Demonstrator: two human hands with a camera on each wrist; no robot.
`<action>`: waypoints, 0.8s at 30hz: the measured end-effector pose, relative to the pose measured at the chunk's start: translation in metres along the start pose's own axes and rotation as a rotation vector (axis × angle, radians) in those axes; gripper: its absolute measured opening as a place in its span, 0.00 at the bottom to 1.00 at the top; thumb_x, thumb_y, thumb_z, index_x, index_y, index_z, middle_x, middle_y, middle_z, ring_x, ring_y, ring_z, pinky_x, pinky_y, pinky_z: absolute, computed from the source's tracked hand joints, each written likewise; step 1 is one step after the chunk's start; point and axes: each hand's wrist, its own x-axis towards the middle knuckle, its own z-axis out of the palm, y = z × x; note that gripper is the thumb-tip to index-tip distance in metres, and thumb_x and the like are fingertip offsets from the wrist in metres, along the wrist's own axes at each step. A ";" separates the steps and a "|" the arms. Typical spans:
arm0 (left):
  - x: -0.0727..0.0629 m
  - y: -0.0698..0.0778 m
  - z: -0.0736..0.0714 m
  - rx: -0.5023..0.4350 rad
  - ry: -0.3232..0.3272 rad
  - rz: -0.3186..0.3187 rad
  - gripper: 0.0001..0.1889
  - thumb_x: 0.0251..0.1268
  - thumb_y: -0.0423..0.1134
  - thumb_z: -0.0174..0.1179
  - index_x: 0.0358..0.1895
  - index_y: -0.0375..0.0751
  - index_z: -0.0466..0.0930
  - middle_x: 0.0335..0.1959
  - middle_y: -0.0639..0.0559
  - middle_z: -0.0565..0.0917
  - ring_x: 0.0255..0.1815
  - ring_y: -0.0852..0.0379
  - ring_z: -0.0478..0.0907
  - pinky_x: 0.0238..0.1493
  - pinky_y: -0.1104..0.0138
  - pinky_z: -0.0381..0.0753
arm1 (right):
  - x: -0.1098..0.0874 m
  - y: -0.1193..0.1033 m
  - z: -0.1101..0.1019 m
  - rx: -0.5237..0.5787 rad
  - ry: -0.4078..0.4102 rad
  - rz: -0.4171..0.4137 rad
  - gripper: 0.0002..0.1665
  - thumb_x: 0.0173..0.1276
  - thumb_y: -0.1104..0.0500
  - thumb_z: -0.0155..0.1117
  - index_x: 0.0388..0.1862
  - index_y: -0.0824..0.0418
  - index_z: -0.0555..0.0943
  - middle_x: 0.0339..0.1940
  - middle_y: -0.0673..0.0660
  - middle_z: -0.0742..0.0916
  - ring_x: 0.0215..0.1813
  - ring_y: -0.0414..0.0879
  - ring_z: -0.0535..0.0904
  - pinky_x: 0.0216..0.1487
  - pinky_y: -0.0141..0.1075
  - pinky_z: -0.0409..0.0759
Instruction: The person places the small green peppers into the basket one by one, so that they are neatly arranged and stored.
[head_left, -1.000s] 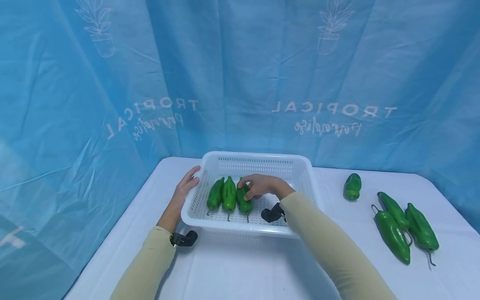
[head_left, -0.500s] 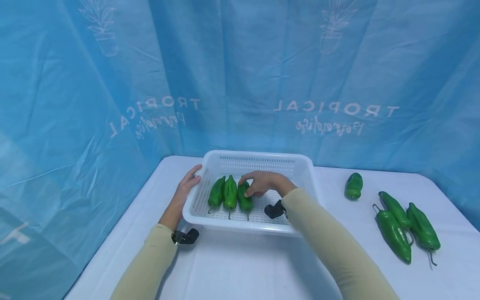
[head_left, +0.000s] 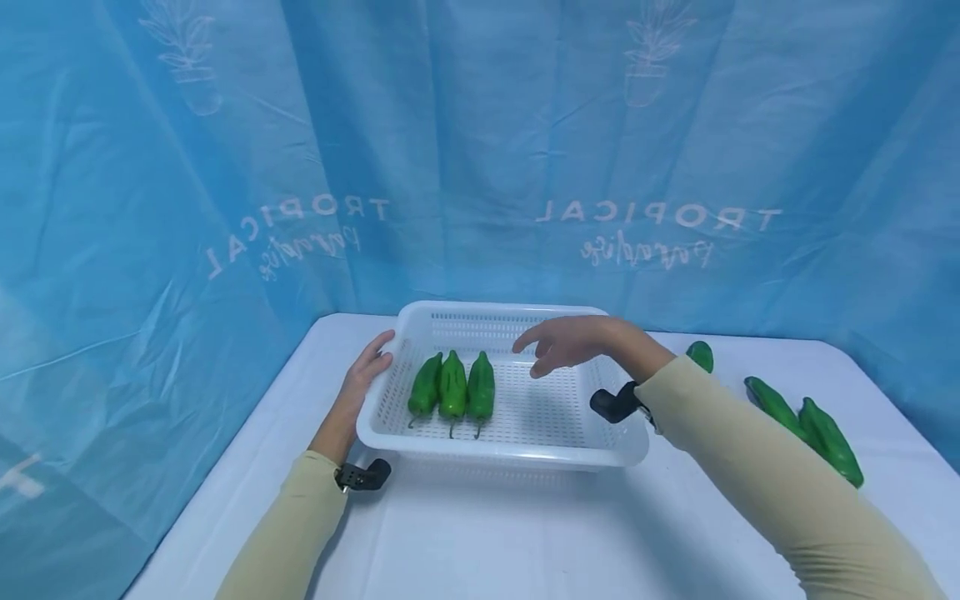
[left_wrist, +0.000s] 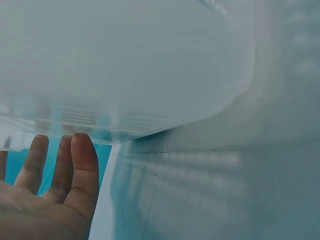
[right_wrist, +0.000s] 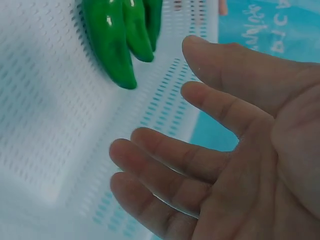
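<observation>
A white slotted plastic basket point(head_left: 510, 452) stands on the table. Inside, on its left half, three green peppers point(head_left: 481, 392) lie side by side with their stems toward the front. My left hand point(head_left: 362, 385) rests its fingers against the basket's left side; in the left wrist view those straight fingers point(left_wrist: 84, 170) reach up to the slotted wall. Over the right part of the basket hovers my right hand point(head_left: 573, 342). Its fingers are spread and hold nothing, and in the right wrist view the peppers point(right_wrist: 111, 42) lie beyond the fingertips.
On the table to the right, one small pepper point(head_left: 701, 356) is partly behind the right sleeve. Two longer peppers point(head_left: 831, 442) lie further right, also partly covered by the sleeve. A blue printed curtain point(head_left: 495, 167) hangs along the back and left of the white-covered table point(head_left: 465, 542).
My right hand has let go of the rightmost pepper in the basket and moved up and to the right. The left hand has stayed at the basket's side.
</observation>
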 end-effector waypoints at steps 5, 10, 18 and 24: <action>0.001 0.001 0.001 -0.021 -0.018 0.010 0.29 0.80 0.50 0.41 0.80 0.61 0.46 0.80 0.50 0.55 0.79 0.44 0.58 0.75 0.48 0.62 | -0.032 0.010 -0.002 -0.028 0.045 0.014 0.31 0.74 0.50 0.59 0.74 0.50 0.68 0.70 0.62 0.76 0.70 0.58 0.73 0.67 0.57 0.73; -0.002 0.002 -0.002 0.005 -0.019 -0.002 0.29 0.80 0.50 0.39 0.80 0.62 0.45 0.80 0.50 0.55 0.79 0.45 0.58 0.75 0.48 0.63 | -0.061 0.027 0.010 0.018 0.093 0.055 0.30 0.72 0.49 0.62 0.71 0.49 0.71 0.67 0.62 0.78 0.64 0.58 0.79 0.62 0.56 0.78; -0.004 0.001 -0.001 -0.001 -0.041 -0.007 0.29 0.82 0.49 0.36 0.80 0.61 0.43 0.81 0.49 0.54 0.80 0.45 0.56 0.76 0.48 0.60 | -0.114 0.059 0.030 0.069 0.245 0.039 0.28 0.71 0.50 0.63 0.68 0.54 0.74 0.66 0.63 0.80 0.61 0.59 0.80 0.50 0.52 0.85; -0.004 0.002 -0.001 -0.008 -0.044 0.002 0.29 0.81 0.49 0.37 0.80 0.60 0.43 0.82 0.50 0.53 0.81 0.45 0.55 0.77 0.50 0.59 | -0.153 0.088 0.039 0.123 0.260 0.059 0.33 0.71 0.45 0.62 0.71 0.55 0.71 0.65 0.63 0.80 0.59 0.57 0.82 0.50 0.51 0.85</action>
